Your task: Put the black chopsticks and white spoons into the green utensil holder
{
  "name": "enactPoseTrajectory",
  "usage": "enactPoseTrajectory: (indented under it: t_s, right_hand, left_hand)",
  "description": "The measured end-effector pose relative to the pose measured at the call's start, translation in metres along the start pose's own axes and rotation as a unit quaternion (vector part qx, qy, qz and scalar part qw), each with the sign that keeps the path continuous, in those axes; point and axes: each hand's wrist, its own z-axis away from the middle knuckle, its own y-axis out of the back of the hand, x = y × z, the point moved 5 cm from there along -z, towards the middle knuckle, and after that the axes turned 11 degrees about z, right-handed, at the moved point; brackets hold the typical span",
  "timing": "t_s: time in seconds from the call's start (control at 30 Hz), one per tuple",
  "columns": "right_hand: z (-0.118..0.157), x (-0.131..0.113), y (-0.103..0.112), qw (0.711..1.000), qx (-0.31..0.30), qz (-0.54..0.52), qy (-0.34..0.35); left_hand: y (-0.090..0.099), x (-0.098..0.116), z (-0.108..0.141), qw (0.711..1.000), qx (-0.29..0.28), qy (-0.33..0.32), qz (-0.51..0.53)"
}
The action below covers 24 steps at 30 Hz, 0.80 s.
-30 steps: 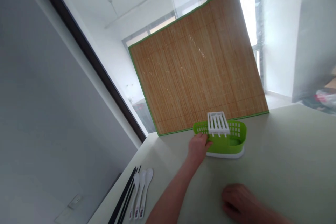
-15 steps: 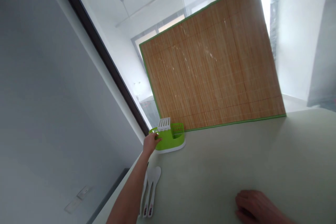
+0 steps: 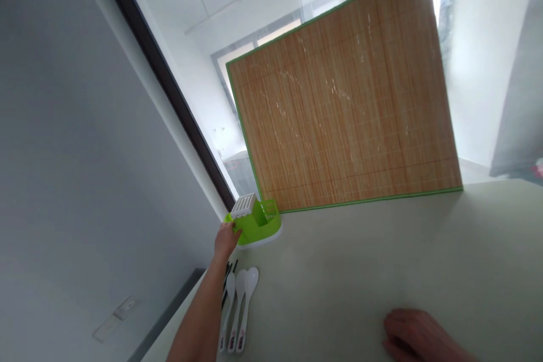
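Closest to the wearer, the right hand [image 3: 410, 332] rests low on the desk [image 3: 339, 271], fingers loosely curled; the palm is turned from view, so whether anything is in it cannot be told. Across to the left lie three white spoons [image 3: 240, 298] side by side, bowls pointing away; thin dark sticks [image 3: 235, 265] lie just beyond and beside them, partly hidden by the left forearm [image 3: 199, 317] – a low sweep of that arm could well scatter both.

Further out, the left hand [image 3: 226, 238] has its fingers closed over the near-left rim of the green basket [image 3: 254, 231], thumb against the outer wall; the basket stands near the far left corner of the desk, white slatted rack [image 3: 243, 205] on top, white base [image 3: 265, 241] below. The hold is at one end only, so a hard push would likely swing or tip it; pressed too far left, it might catch the dark frame [image 3: 186, 116] or overhang the edge.

Behind it a bamboo mat [image 3: 348, 96] stands propped upright before the glass; its lower left corner is just beside the basket – whether they touch is unclear – and a bump there could make the mat slip.
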Motion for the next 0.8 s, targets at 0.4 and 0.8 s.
enactPoseTrajectory:
  t_s: [0.4,0.8]
  right_hand:
    - [0.002,0.001,-0.005,1.000,0.015,-0.003,0.017]
    - [0.005,0.003,0.001,0.999,0.037,0.005,0.025]
  left_hand:
    - [-0.039,0.113,0.155,0.967,0.058,-0.165,0.188]
    - [-0.081,0.203,0.255,0.901,-0.139,-0.344,0.226]
